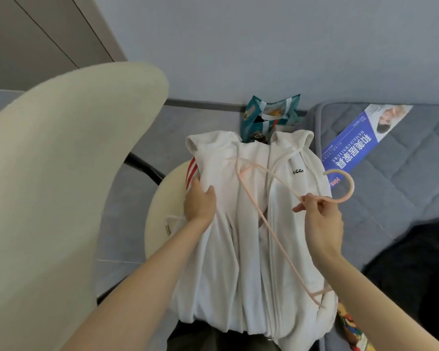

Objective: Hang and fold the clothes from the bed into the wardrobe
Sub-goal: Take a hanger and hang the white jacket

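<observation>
A white zip jacket (241, 231) with red sleeve stripes and a small black chest logo lies spread over a round cream stool, collar away from me. My left hand (199, 202) grips the fabric near its left shoulder. A thin pale pink hanger (271, 224) lies across the jacket's front; my right hand (319, 219) pinches it just below the hook, which curves out to the right. A dark garment (416, 269) lies on the grey quilted bed (403, 173) at the right.
A cream chair back (61, 160) fills the left. A teal bag (269, 117) stands on the floor by the wall behind the jacket. A blue printed leaflet (357, 143) lies on the bed. A colourful item (350, 328) lies at the lower right. Grey wardrobe panels (36, 34) are at the upper left.
</observation>
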### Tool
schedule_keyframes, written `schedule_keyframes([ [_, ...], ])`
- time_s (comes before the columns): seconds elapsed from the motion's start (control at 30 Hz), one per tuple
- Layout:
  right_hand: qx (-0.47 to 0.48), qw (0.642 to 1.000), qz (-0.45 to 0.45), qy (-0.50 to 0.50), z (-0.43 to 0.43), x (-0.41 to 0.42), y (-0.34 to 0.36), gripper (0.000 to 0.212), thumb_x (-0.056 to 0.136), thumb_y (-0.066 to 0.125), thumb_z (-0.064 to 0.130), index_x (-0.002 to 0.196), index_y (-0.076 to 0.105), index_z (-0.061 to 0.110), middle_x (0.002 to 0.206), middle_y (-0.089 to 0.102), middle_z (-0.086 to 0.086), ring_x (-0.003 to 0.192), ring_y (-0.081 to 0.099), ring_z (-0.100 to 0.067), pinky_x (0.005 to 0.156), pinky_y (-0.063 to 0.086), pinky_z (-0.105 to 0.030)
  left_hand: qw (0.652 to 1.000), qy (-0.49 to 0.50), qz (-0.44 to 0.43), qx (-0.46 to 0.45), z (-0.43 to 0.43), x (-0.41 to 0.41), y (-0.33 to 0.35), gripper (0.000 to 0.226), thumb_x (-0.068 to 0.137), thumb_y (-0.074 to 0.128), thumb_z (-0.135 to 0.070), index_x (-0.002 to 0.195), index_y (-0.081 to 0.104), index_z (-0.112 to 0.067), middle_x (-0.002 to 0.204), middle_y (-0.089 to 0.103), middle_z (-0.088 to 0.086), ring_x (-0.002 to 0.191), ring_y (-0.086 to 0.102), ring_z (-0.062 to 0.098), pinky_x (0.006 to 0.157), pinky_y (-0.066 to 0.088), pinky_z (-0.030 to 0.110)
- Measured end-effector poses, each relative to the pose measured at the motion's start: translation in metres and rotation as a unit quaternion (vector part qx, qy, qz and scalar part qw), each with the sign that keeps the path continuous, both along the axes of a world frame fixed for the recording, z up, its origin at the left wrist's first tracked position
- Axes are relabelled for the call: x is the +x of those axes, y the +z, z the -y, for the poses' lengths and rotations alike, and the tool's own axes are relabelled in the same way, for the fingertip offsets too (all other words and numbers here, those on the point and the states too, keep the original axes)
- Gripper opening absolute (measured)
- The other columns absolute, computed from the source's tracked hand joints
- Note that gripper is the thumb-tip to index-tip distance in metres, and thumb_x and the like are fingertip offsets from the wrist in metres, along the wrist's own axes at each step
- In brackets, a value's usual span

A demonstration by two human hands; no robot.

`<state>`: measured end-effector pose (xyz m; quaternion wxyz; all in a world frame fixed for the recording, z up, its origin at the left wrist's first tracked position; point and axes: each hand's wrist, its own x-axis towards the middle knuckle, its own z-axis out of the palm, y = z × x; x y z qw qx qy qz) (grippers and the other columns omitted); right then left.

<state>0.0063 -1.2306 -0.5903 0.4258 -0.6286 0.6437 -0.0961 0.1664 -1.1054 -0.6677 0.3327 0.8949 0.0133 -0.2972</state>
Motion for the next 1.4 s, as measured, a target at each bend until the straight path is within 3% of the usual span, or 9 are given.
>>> schedule_keyframes([
  [0.17,0.008,0.992,-0.063,0.109,-0.001,0.006,0.010,0.032,0.093,0.046,0.031,0.077,0.068,0.015,0.075,0.061,0.020,0.072,0.056,-0.005,0.063,0.039,-0.030,0.987,0.119,0.068,-0.086,-0.033,0.009,0.050,0.021,0.092,0.048,-0.019,0.105,0.063,-0.020,0.095,0.065,-0.004,0.094,0.061,0.026,0.076,0.045,0.032],
  [0.37,0.042,0.973,-0.056,0.219,0.011,0.049,0.003,0.030,0.095,0.045,0.030,0.085,0.068,0.014,0.068,0.064,0.012,0.066,0.056,-0.010,0.055,0.034,-0.028,0.968,0.076,0.022,-0.238,-0.031,-0.012,0.104,0.023,0.092,0.058,-0.018,0.103,0.069,-0.035,0.094,0.069,-0.015,0.088,0.062,0.001,0.072,0.048,0.012],
  [0.5,0.098,0.947,0.011,0.304,0.009,0.088,-0.008,0.038,0.095,0.050,0.028,0.061,0.065,0.022,0.051,0.060,0.014,0.055,0.049,-0.009,0.055,0.034,-0.028,0.969,0.010,-0.036,-0.245,-0.023,-0.037,0.101,0.029,0.093,0.057,-0.017,0.080,0.066,-0.043,0.076,0.066,-0.027,0.069,0.058,-0.012,0.059,0.043,0.004],
  [0.63,0.110,0.933,0.021,0.341,0.008,0.109,-0.028,0.037,0.098,0.048,0.031,0.065,0.059,0.017,0.072,0.067,0.004,0.070,0.056,-0.020,0.064,0.043,-0.034,0.981,-0.060,-0.105,-0.151,-0.034,-0.053,0.069,0.018,0.098,0.047,-0.029,0.110,0.059,-0.037,0.099,0.066,-0.020,0.090,0.057,-0.001,0.078,0.043,0.013],
  [0.77,0.089,0.909,-0.022,0.406,0.007,0.107,-0.046,0.028,0.100,0.041,0.021,0.111,0.062,0.005,0.110,0.065,-0.012,0.107,0.053,-0.030,0.093,0.042,-0.040,0.979,-0.177,-0.093,-0.044,-0.049,-0.057,0.040,0.042,0.098,0.046,-0.017,0.139,0.040,-0.020,0.114,0.052,-0.007,0.094,0.053,0.006,0.082,0.043,0.020],
  [1.0,-0.109,0.977,-0.083,0.165,0.003,0.030,-0.056,0.025,0.090,0.053,0.007,0.115,0.055,0.005,0.117,0.056,-0.012,0.109,0.044,-0.030,0.091,0.036,-0.035,0.948,-0.280,0.146,0.022,-0.032,-0.065,0.033,0.100,0.088,0.057,0.000,0.148,-0.012,-0.039,0.151,0.005,0.006,0.116,0.043,0.023,0.075,0.055,0.032],
  [1.13,-0.005,0.980,-0.107,0.170,0.010,0.014,-0.066,0.027,0.096,0.048,0.026,0.117,0.058,0.013,0.115,0.061,-0.005,0.107,0.055,-0.028,0.094,0.043,-0.047,0.906,-0.376,0.194,0.032,-0.016,-0.062,0.025,0.081,0.089,0.057,-0.002,0.150,0.016,-0.038,0.154,0.009,0.017,0.118,0.045,0.028,0.083,0.051,0.033],
  [1.23,-0.014,0.975,-0.092,0.201,0.018,0.026,-0.069,0.027,0.094,0.049,0.043,0.105,0.064,0.023,0.102,0.066,0.003,0.101,0.058,-0.024,0.093,0.044,-0.047,0.908,-0.390,0.147,0.050,-0.012,-0.058,0.013,0.038,0.091,0.060,-0.019,0.128,0.052,-0.025,0.148,0.023,0.014,0.118,0.043,0.029,0.091,0.043,0.034],
  [1.4,-0.008,0.976,-0.079,0.201,0.029,0.046,-0.081,0.026,0.086,0.061,0.048,0.090,0.061,0.023,0.090,0.065,0.008,0.089,0.059,-0.018,0.084,0.046,-0.037,0.862,-0.455,0.177,0.138,-0.010,-0.053,-0.008,0.023,0.095,0.051,-0.038,0.116,0.058,-0.032,0.122,0.043,0.004,0.109,0.043,0.021,0.082,0.035,0.027],
])
